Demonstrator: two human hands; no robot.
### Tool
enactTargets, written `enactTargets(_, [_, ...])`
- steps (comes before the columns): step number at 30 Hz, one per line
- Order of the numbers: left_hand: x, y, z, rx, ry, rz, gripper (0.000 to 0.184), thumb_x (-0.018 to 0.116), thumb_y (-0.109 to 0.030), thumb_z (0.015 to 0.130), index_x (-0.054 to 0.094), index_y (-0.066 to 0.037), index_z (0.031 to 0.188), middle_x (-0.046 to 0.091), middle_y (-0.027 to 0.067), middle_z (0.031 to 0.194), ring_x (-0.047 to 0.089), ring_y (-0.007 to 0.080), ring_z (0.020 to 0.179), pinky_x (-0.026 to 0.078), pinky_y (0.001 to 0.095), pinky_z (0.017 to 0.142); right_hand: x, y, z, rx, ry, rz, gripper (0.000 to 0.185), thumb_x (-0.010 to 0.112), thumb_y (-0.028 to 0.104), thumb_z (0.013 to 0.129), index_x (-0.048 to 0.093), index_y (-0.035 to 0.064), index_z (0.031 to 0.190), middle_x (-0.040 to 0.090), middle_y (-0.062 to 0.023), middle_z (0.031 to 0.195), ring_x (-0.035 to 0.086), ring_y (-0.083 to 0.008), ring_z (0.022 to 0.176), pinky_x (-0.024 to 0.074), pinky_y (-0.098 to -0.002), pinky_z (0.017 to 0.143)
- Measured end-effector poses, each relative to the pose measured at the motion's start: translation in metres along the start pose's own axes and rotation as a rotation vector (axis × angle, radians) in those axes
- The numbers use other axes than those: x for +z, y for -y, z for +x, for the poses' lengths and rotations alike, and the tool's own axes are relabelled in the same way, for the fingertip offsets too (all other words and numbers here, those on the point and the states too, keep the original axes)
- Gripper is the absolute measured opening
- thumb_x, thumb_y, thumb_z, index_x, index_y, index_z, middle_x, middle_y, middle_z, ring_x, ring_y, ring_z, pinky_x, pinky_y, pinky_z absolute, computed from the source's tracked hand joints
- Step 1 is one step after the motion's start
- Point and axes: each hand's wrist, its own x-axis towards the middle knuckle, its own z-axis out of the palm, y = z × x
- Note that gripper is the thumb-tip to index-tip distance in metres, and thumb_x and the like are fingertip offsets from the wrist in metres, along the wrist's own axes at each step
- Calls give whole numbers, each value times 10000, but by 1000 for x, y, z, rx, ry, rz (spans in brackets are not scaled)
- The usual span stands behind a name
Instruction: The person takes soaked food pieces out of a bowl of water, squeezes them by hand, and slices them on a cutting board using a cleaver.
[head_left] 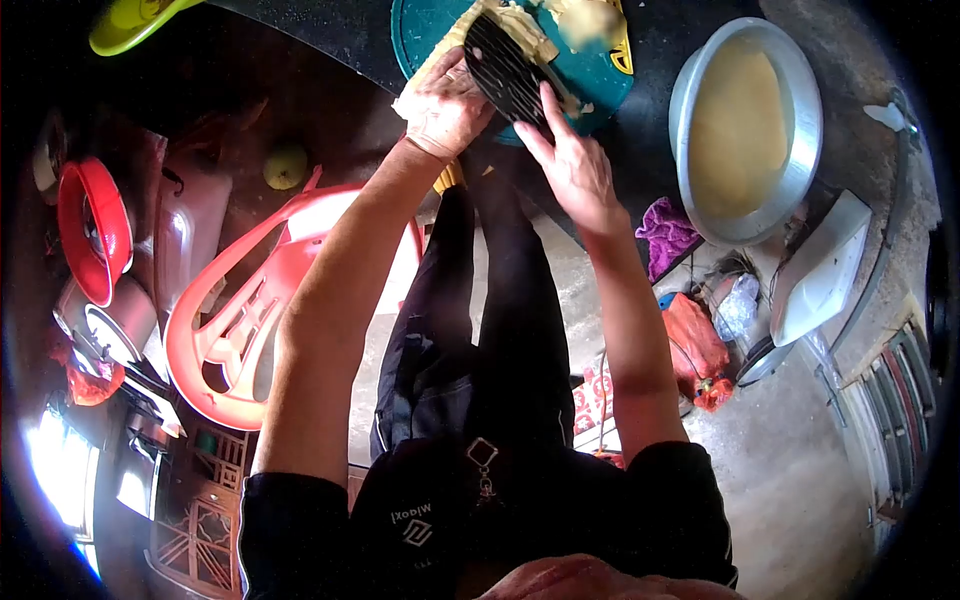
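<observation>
My left hand (448,108) rests on a long piece of pale yellow food (432,80), holding it against a round teal chopping board (405,35). Its fingertips are partly hidden by a broad, dark cleaver (505,70) with light streaks on its blade. Closed around the cleaver's near end is my right hand (578,165), index finger stretched along the blade. Cut pale yellow pieces (528,35) lie beyond the blade. A pale, blurred lump (585,22) and a yellow plastic item with slots (622,50) sit at the board's far right.
Right of the board stands a large metal basin (685,130) of cloudy yellowish liquid. A purple cloth (665,235) hangs below it, near a red bag (697,345). To the left are a red plastic chair (215,320), a red basin (75,225) and a green round object (286,167).
</observation>
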Motion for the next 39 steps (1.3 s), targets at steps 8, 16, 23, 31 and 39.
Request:
enactTargets(8, [-9,-8,9,4,-99,-2,190,705,-155,697,697,-97,878,683,8,989,619,176,1030,437,370,983,1,4,25,-36,31,-14,555,511,416,941,394,103,1383,632,-258,800,670,-365,656,558,-427,561])
enactTargets(16, [-1,-4,3,-29,-16,-66,179,726,-109,708,714,-74,883,683,47,1068,609,196,1099,437,381,1001,8,-18,41,-138,22,-10,627,488,521,916,392,151,1413,653,-245,835,664,-387,661,550,-447,593])
enactTargets(23, [-3,-7,10,-13,-99,-52,269,732,-133,735,699,-98,1000,669,45,1125,614,198,1098,462,365,979,-27,9,88,216,28,355,581,501,589,895,596,121,1225,685,-183,914,671,-277,811,515,-377,708])
enactTargets(31, [-6,-4,3,-83,-91,-63,335,712,-151,625,685,-76,950,666,65,1080,600,214,1093,427,383,1006,-38,2,1,77,228,-145,700,471,629,881,404,171,1407,583,-235,567,622,-403,532,492,-473,485])
enactTargets(39, [-13,-5,7,-65,-100,2,297,700,-163,629,691,-82,914,676,45,968,626,204,994,466,347,935,-9,0,22,-3,183,-50,700,514,567,891,343,163,1437,598,-229,577,637,-396,550,512,-458,485])
